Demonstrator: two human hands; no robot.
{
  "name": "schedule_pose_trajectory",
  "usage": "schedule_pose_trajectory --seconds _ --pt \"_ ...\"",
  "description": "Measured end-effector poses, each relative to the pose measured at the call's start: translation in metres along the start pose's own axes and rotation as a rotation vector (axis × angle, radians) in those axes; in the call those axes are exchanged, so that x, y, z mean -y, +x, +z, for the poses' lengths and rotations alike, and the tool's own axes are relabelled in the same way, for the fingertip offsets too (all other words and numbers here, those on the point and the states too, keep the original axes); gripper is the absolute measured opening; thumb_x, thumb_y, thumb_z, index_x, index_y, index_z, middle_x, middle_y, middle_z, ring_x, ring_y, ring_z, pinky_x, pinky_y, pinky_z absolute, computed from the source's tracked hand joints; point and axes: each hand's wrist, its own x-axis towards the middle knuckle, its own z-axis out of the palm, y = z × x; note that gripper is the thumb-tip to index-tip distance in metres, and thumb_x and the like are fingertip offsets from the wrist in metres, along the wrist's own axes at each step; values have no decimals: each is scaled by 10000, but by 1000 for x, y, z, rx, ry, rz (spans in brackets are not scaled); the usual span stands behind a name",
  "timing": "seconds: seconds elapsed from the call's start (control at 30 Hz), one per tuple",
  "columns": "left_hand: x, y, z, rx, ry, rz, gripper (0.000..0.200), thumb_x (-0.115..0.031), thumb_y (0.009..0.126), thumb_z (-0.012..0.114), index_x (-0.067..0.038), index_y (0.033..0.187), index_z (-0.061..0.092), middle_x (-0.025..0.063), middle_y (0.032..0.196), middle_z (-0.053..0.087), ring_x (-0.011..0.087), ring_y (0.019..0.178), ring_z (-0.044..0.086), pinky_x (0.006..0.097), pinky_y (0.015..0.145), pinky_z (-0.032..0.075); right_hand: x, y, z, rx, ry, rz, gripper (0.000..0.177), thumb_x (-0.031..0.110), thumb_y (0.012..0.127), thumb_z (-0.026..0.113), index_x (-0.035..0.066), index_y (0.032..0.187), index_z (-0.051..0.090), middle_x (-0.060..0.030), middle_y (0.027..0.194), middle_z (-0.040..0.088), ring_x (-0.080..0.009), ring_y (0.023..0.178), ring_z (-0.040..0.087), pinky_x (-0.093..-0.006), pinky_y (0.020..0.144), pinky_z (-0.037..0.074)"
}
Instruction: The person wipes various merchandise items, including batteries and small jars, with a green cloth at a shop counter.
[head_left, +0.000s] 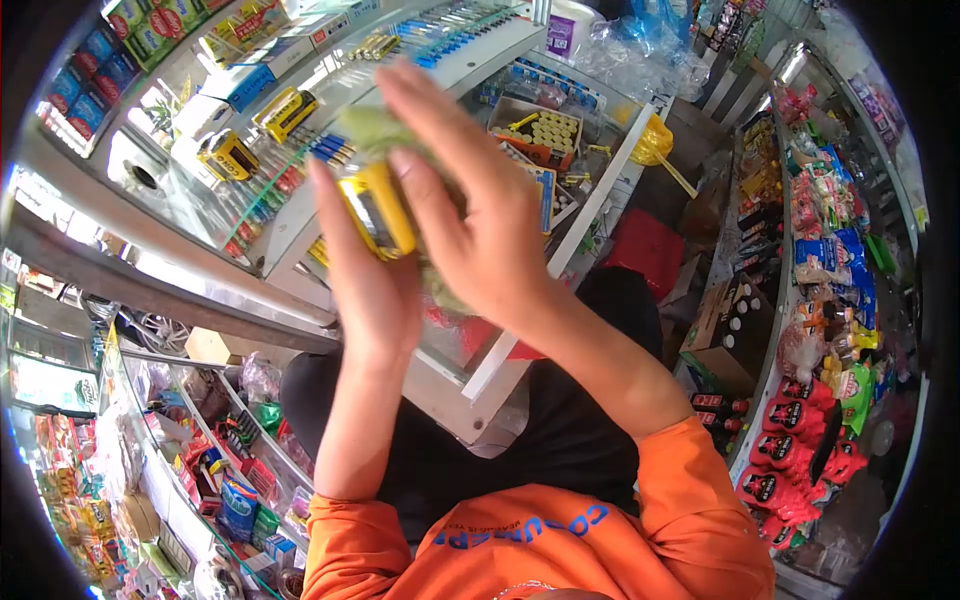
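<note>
Hold the yellow item (380, 212) between both hands, the grip of the left hand (372, 290) closed on it, and apply the green cloth (372, 130), apparently gripped by the right hand (490, 215), evenly.

The tape measure (395, 215) in the left hand (372, 290) was bright yellow around a dark, silvery face; the cloth (372, 128) by the right hand (490, 215) was olive green. Left of the hands, two boxy items (285, 114) were yellow and black. Below the hands, the shirt (520, 555) was orange with blue lettering, the trousers (450, 475) black.
</note>
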Motion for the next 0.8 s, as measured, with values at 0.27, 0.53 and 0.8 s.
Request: schedule_pose_trajectory --seconds 0.27,0.53,0.8 --pt "-15 10 -17 -135 -166 -120 639 -618 1056 435 -68 1343 589 113 1258 663 251 1121 650 395 1045 510 43 -30 -2 509 -242 -114 730 323 1003 573 -59 1577 334 -276 1636 318 -423 1527 314 -534 1242 215" --pt "-23 -6 -35 100 262 38 690 -247 1119 431 -97 1669 41 175 1619 371 256 1405 483 404 1153 437 29 -14 22 547 -318 -27 761 395 1070 422 -59 1624 165 -297 1680 183 -451 1568 180 -515 1270 133" --pt "-25 15 -49 17 12 -164 611 -566 1078 426 -69 1422 520 123 1330 623 231 1188 640 381 1030 526 36 2 8 806 -205 83 1074 315 818 752 111 1667 126 -266 1705 47 -496 1559 154 -549 1238 212"
